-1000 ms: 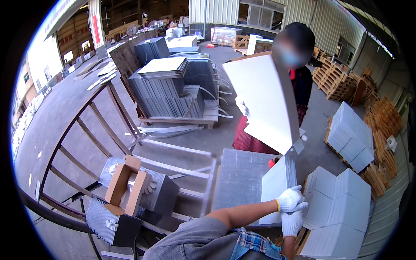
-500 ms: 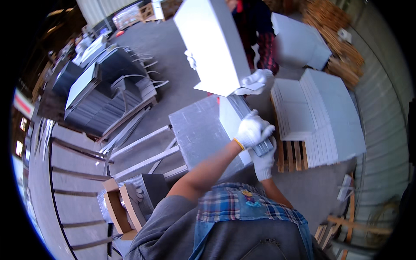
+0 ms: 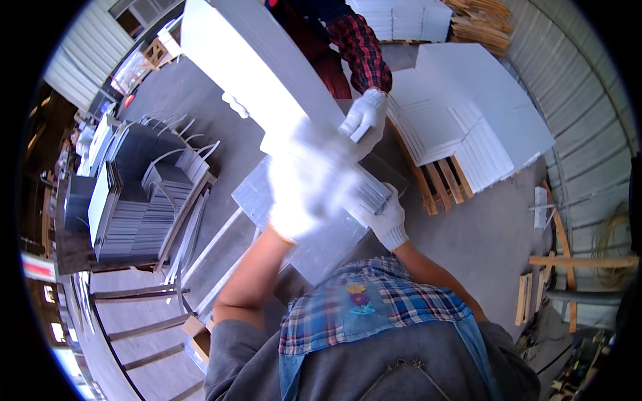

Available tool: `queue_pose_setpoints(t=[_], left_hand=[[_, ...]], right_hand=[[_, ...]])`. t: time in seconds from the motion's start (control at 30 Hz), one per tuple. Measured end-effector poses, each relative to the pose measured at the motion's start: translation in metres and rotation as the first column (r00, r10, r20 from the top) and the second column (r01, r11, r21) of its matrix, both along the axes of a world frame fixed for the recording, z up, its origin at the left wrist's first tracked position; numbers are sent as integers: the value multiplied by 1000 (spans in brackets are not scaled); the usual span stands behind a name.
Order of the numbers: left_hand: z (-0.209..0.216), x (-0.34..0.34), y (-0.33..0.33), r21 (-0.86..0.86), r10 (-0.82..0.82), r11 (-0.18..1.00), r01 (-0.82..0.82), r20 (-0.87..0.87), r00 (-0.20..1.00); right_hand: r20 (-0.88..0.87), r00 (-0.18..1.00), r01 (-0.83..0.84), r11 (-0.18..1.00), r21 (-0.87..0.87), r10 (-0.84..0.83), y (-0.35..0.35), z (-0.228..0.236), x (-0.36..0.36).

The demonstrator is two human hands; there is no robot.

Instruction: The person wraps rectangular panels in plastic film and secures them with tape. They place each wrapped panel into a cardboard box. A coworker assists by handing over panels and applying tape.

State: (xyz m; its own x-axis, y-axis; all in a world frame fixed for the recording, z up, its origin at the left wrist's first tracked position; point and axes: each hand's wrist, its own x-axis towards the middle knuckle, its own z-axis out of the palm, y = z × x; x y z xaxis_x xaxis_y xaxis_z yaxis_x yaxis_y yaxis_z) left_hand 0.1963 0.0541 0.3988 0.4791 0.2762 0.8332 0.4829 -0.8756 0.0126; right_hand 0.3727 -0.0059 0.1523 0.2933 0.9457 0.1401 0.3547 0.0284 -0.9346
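Observation:
In a white knit glove, my right hand (image 3: 388, 219) grips the near end of a bundle of thin grey-edged panels (image 3: 371, 190). My left hand (image 3: 304, 184), also gloved, is smeared by motion over the bundle's left side, so its fingers cannot be read. Beyond, a person in a red-and-black checked sleeve holds a tilted stack of white panels (image 3: 257, 63), with one gloved hand (image 3: 364, 119) at its right edge and fingertips showing on its left. Where this stack meets the bundle is hidden by blur. Below them lies a grey tabletop (image 3: 321, 250).
Slotted stacks of white panels (image 3: 498, 100) stand on a wooden pallet (image 3: 441, 184) at right. Dark grey panels (image 3: 140, 220) are stacked at left. A rail frame (image 3: 144, 327) runs along the lower left, near an open cardboard box (image 3: 197, 337). Wooden slats (image 3: 525, 297) lie lower right.
My view has turned, shifting the surroundings. The white stack has tilted and leaned left; my left hand has moved off the bundle's near end, farther left, while my right hand still holds it.

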Motion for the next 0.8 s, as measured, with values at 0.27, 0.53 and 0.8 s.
queue_pose_setpoints(t=[0.27,0.53,0.8], left_hand=[[98,-53,122,59,341,919,-390,381,859],[105,-34,163,64,212,972,-226,176,961],[135,3,114,-234,-64,971,53,-40,997]], right_hand=[[129,991,42,999,-22,-39,-1,22,3],[289,956,63,995,-79,-38,10,-27,3],[764,635,21,991,131,-115,-2,-66,16]])
